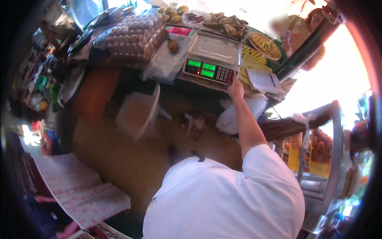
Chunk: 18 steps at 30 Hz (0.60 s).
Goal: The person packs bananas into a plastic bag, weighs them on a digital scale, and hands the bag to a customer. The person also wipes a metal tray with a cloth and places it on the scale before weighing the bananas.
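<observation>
My right hand [236,89] reaches to the right end of a digital price scale [207,69]. An extended finger touches the keypad [224,74] at its right-hand keys; the hand appears to hold nothing. Green numbers glow in the scale's display windows. Its metal weighing pan [213,49] carries nothing. Right of the scale lies a notebook [264,80] with writing on its page. Below my wrist hangs a white plastic bag [253,107]. My left hand is out of view.
Stacked egg trays [137,37] and clear plastic bags [164,59] lie left of the scale. Behind it are bananas [229,25], mangoes [173,13] and a plate of yellow produce [264,44]. A person [307,35] stands across the counter. A blurred animal, possibly a cat [194,122], is on the floor.
</observation>
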Each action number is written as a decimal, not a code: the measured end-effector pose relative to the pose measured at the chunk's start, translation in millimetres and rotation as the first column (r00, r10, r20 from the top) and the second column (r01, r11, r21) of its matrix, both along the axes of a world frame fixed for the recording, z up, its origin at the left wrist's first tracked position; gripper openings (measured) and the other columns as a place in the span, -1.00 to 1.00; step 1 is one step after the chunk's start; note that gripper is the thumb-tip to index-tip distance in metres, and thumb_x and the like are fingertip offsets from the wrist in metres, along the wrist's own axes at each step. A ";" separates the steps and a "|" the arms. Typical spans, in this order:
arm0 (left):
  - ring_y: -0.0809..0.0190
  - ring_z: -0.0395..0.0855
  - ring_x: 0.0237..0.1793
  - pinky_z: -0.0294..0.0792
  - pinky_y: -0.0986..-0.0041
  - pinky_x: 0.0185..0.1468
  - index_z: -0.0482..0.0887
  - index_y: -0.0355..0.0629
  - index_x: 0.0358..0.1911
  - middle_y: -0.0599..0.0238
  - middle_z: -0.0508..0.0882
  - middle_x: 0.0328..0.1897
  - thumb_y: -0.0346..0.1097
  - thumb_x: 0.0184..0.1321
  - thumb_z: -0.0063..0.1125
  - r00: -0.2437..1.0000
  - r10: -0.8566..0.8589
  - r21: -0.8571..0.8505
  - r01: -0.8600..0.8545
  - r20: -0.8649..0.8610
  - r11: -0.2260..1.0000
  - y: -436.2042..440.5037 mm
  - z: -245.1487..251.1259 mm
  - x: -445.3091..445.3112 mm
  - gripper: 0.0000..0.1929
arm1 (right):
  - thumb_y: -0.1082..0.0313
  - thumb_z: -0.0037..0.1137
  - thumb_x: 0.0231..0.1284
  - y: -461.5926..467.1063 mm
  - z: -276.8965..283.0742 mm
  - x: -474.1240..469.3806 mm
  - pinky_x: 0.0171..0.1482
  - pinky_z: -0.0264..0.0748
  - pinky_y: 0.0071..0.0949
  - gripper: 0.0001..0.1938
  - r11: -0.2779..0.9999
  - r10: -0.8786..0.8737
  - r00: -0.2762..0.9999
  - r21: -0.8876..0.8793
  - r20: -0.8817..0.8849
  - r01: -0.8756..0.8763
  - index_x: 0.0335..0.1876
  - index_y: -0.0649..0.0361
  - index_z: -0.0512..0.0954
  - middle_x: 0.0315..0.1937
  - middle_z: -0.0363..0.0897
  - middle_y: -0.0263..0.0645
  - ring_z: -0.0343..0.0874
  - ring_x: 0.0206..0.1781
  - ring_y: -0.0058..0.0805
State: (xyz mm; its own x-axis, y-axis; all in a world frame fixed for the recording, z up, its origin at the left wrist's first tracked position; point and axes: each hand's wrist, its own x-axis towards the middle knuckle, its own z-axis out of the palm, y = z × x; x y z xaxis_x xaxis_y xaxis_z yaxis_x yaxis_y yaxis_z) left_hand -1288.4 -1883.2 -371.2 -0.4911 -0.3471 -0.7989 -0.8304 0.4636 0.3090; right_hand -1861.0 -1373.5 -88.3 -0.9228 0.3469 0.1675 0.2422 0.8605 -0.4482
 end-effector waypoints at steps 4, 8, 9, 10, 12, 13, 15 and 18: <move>-0.06 0.68 -0.18 0.48 0.19 -0.10 0.69 -0.28 -0.11 -0.11 0.70 -0.17 -0.01 0.21 0.15 0.964 -0.264 -0.109 0.263 0.002 0.959 -84.8 12.6 -73.9 -0.57 | 0.24 0.03 0.26 -20.1 20.0 0.7 0.11 0.46 -0.11 -0.31 0.977 -0.082 0.984 -0.181 0.159 0.111 0.50 -0.17 0.06 0.10 0.55 -0.03 0.53 0.13 -0.04; -0.09 0.69 -0.14 0.49 0.16 -0.07 0.68 -0.28 -0.09 -0.15 0.70 -0.14 0.00 0.21 0.14 0.727 -0.681 -0.348 0.618 -0.089 0.705 -146.7 48.3 -204.4 -0.56 | 0.21 0.01 0.31 -8.1 -18.3 -1.8 0.09 0.47 -0.16 -0.36 0.946 -0.144 0.990 -0.296 -0.014 0.133 0.49 -0.24 0.08 0.07 0.59 -0.07 0.57 0.11 -0.08; -0.10 0.69 -0.13 0.49 0.15 -0.06 0.68 -0.28 -0.09 -0.16 0.70 -0.13 0.01 0.22 0.14 0.804 -0.576 -0.301 0.518 -0.148 0.800 -153.5 58.5 -235.8 -0.56 | 0.18 -0.01 0.33 0.7 -31.3 -5.3 0.07 0.48 -0.13 -0.36 0.939 -0.128 0.990 -0.329 -0.059 0.102 0.49 -0.32 0.07 0.07 0.59 -0.05 0.58 0.09 -0.03; -0.07 0.69 -0.10 0.49 0.19 -0.05 0.68 -0.29 -0.08 -0.12 0.71 -0.13 0.00 0.20 0.17 0.938 -0.271 -0.103 0.254 -0.217 0.962 -156.9 65.1 -265.9 -0.56 | 0.14 -0.03 0.34 6.3 -38.8 -7.0 0.04 0.49 -0.09 -0.37 0.930 -0.109 0.989 -0.362 -0.103 0.065 0.49 -0.41 0.06 0.07 0.58 -0.02 0.58 0.08 0.02; -0.02 0.70 -0.11 0.48 0.24 -0.05 0.66 -0.31 -0.07 -0.06 0.73 -0.13 -0.03 0.18 0.22 0.959 -0.010 -0.010 0.008 -0.284 1.000 -159.7 77.7 -322.9 -0.55 | 0.17 0.02 0.32 10.1 -41.5 -7.3 0.03 0.51 -0.14 -0.37 0.878 -0.122 0.992 -0.470 -0.038 0.090 0.48 -0.40 0.10 0.07 0.58 -0.01 0.61 0.05 -0.02; -0.01 0.70 -0.13 0.48 0.26 -0.06 0.65 -0.32 -0.06 -0.03 0.73 -0.14 -0.04 0.17 0.24 0.943 -0.107 -0.105 0.078 -0.314 0.991 -160.9 80.7 -344.0 -0.55 | 0.21 0.03 0.32 9.3 -40.0 -6.7 -0.06 0.50 -0.21 -0.37 0.859 -0.123 0.992 -0.504 -0.026 0.093 0.48 -0.38 0.12 -0.01 0.59 -0.06 0.58 -0.06 -0.12; -0.04 0.71 -0.16 0.49 0.24 -0.09 0.66 -0.32 -0.08 -0.04 0.73 -0.14 -0.06 0.18 0.24 0.905 -0.103 -0.054 0.089 -0.413 0.995 -156.9 78.0 -368.9 -0.57 | 0.29 0.04 0.32 5.8 -32.5 -1.1 -0.34 0.48 -0.40 -0.36 0.828 -0.120 0.993 -0.553 -0.019 0.089 0.49 -0.33 0.14 -0.25 0.60 -0.19 0.50 -0.39 -0.42; -0.07 0.71 -0.22 0.50 0.21 -0.13 0.68 -0.31 -0.13 -0.06 0.73 -0.19 -0.06 0.18 0.21 0.798 -0.357 -0.140 0.332 -0.485 0.933 -155.2 50.2 -392.6 -0.59 | 0.35 0.07 0.31 17.0 -27.0 1.0 -0.52 0.45 -0.51 -0.38 0.832 -0.112 0.993 -0.552 -0.050 0.066 0.46 -0.25 0.21 -0.44 0.60 -0.28 0.47 -0.59 -0.57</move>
